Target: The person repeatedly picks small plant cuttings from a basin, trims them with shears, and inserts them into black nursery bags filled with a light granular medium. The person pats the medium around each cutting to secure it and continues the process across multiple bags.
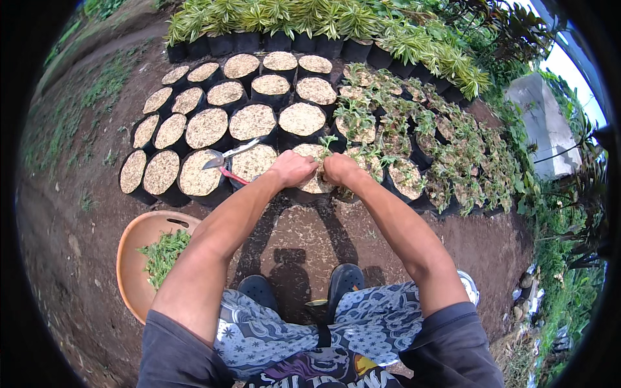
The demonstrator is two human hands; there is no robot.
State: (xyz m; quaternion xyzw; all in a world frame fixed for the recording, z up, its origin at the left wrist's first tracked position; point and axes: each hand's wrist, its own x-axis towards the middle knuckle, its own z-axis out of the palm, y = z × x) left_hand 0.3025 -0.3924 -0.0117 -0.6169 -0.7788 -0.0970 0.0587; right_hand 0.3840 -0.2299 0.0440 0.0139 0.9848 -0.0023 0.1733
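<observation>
Both of my hands meet over a black grow bag topped with pale wood-chip-like material (313, 186) in the front row. A small green leafy cutting (328, 139) rises between them. My right hand (340, 169) is curled around the base of the cutting, its fingertips partly hidden. My left hand (296, 168) is bent low against the bag's surface just left of the stem; what its fingers grip is hidden. Left of it, pruning shears (215, 159) with a red handle lie across neighbouring filled bags.
Filled bags (206, 127) stand in rows to the left. Planted bags with drooping leaves (405, 177) stand to the right. An orange basin (130, 257) holds green cuttings (167, 254). Variegated plants (305, 19) line the back. A grey block (543, 126) stands at far right.
</observation>
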